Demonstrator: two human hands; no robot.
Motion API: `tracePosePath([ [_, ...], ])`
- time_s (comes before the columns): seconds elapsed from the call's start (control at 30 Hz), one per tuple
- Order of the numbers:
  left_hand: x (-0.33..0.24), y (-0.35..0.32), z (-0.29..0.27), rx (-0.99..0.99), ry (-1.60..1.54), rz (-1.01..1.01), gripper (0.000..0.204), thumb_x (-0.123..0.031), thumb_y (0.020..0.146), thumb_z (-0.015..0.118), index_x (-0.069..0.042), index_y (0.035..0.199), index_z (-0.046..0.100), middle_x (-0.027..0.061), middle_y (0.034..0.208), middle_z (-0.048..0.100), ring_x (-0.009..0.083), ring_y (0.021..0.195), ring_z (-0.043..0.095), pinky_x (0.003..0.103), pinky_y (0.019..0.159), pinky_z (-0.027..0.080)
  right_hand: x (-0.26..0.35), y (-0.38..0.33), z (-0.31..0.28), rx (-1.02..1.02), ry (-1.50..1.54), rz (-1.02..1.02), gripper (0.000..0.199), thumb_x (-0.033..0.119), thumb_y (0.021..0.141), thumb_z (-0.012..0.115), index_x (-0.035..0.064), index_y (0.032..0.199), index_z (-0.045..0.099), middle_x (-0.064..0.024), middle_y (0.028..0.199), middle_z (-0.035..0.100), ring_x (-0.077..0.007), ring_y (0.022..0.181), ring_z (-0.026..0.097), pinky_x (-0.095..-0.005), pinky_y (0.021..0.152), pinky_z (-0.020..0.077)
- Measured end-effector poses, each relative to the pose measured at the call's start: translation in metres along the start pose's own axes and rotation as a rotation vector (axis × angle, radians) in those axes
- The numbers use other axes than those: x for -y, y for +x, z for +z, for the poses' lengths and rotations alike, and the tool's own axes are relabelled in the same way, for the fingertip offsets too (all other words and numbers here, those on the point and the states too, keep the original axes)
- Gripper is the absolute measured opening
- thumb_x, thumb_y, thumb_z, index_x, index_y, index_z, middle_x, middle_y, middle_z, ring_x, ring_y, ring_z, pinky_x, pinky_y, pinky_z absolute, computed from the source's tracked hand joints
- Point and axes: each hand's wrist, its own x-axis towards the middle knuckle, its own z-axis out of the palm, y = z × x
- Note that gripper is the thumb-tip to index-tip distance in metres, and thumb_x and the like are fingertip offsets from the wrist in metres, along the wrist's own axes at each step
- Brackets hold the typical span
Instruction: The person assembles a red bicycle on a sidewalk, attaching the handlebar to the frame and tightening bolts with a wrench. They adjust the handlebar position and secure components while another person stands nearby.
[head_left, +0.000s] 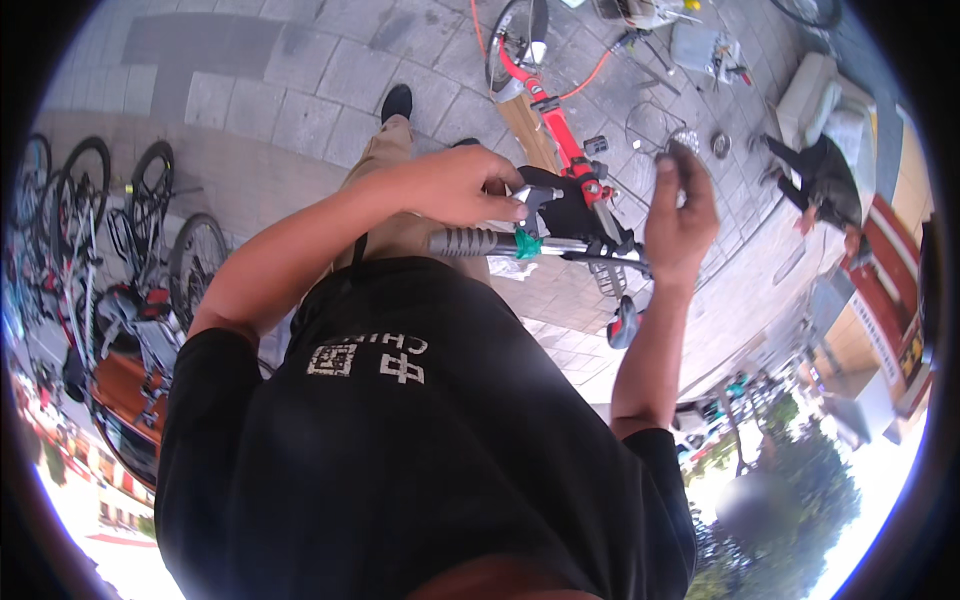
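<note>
A bicycle handlebar (562,246) lies across in front of my waist, with a grey ribbed grip (466,242) at its left end and a green wrap (528,244) beside that. My left hand (462,186) is closed, thumb and fingers at a silver brake lever (541,194) just above the bar. Beyond it runs the bicycle's red frame (562,132). My right hand (684,220) is raised to the right of the bar, its thumb and finger bent together at the tips. Whatever they pinch, if anything, is too small to make out.
A wheel (516,45) stands at the far end of the red frame. Parts and tools lie on the paving around a clear plastic box (705,50). Several bicycles (150,180) are parked at left. A person in dark clothes (832,185) is at right, near a pale sofa (806,95).
</note>
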Motion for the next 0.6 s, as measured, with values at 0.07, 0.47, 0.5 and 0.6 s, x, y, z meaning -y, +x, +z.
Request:
tracePosePath([
  [0.07, -0.003, 0.017, -0.004, 0.087, -0.01, -0.048, 0.045, -0.033, 0.1, 0.075, 0.006, 0.123, 0.07, 0.0116, 0.089, 0.071, 0.0208, 0.083, 0.066, 0.036, 0.075, 0.052, 0.001, -0.041, -0.003, 0.002, 0.062, 0.197, 0.034, 0.017, 0.104, 0.068, -0.0054, 0.129, 0.07, -0.016, 0.108, 0.078, -0.0169, 0.097, 0.072, -0.0323, 0.09, 0.0558],
  [0.47, -0.003, 0.046, -0.011, 0.334, -0.176, -0.24, 0.031, -0.03, 0.103, 0.074, 0.0, 0.11, 0.071, -0.0007, 0.09, 0.068, 0.008, 0.073, 0.062, 0.026, 0.064, 0.051, 0.023, -0.211, 0.072, 0.01, 0.931, 0.855, 0.042, 0.037, 0.108, 0.066, -0.0039, 0.116, 0.067, -0.0095, 0.097, 0.071, -0.016, 0.079, 0.07, -0.0304, 0.068, 0.0563],
  [0.5, -0.002, 0.045, -0.011, 0.336, -0.163, -0.265, 0.031, -0.03, 0.103, 0.074, -0.001, 0.109, 0.071, -0.0009, 0.09, 0.068, 0.0078, 0.073, 0.062, 0.026, 0.064, 0.051, 0.024, -0.208, 0.078, 0.023, 1.011, 0.838, 0.042, 0.036, 0.108, 0.066, -0.0037, 0.118, 0.067, -0.0099, 0.099, 0.071, -0.0164, 0.081, 0.07, -0.031, 0.069, 0.0571],
  [0.6, -0.001, 0.037, -0.005, 0.285, -0.12, -0.301, 0.031, -0.032, 0.1, 0.076, -0.003, 0.107, 0.07, -0.0005, 0.09, 0.067, 0.0076, 0.071, 0.061, 0.026, 0.062, 0.049, 0.014, -0.211, 0.099, 0.076, 1.149, 0.821, 0.039, 0.034, 0.107, 0.066, -0.0027, 0.121, 0.066, -0.0097, 0.103, 0.071, -0.0179, 0.087, 0.071, -0.0329, 0.071, 0.0588],
])
